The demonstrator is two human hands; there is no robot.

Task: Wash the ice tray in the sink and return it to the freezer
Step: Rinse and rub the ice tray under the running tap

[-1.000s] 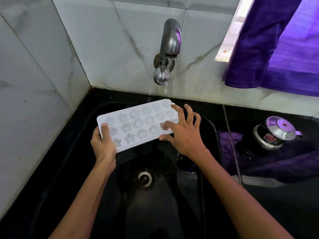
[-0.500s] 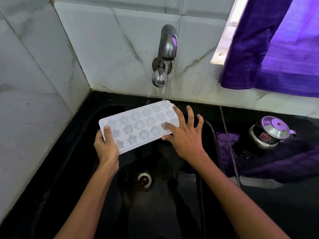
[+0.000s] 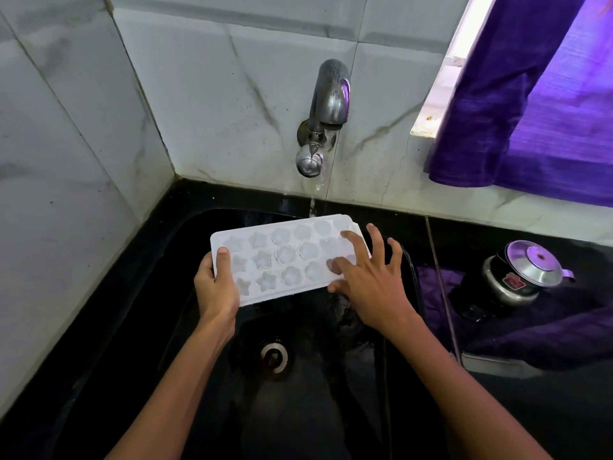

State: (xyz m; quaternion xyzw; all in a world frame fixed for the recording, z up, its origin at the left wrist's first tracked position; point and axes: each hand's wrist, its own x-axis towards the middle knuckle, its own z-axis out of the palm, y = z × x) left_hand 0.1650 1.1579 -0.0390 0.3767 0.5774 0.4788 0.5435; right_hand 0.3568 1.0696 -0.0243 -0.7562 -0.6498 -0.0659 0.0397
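the white ice tray [image 3: 287,258] is held over the black sink [image 3: 159,267], its far corner under the thin stream from the tap [image 3: 326,104]. left hand [image 3: 217,288] grips the near-left end, fingers curled beneath, thumb on top. right hand [image 3: 368,280] lies spread across the right cells, gripping nothing. over the last second its fingers have slid slightly across those cells; rinsing looks under way, the freezer step still ahead.

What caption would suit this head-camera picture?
Left hand holds a white ice tray under a thin tap stream over a black sink; right hand rubs its moulds.
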